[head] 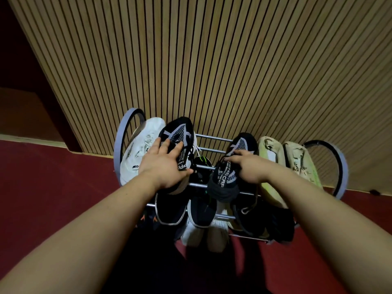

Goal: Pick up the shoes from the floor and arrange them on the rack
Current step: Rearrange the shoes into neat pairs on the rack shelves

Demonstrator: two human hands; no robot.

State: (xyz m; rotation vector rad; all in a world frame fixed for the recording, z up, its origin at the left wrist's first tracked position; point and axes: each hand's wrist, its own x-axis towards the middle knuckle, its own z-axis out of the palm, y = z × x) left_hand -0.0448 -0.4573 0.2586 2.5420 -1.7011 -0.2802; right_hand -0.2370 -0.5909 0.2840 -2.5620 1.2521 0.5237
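Atop the rack (212, 137), our left hand (161, 166) wraps the black sneaker (178, 130) at eleven o'clock, our right hand (248, 166) pinches its mate (244, 143) at one; both seem light, soft-knit, best gripped at the collar.

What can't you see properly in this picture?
All in the head view:
1. Left black-and-grey knit sneaker: heel hidden under the left hand, so gripping or just pressing is unclear.
2. Right black-and-grey knit sneaker: laces hidden by the grip of the right hand.
3. White sneaker lettering: cut off by the left hand.
4. Dark shoes low on the silver metal rack: too dark, partly behind arms.
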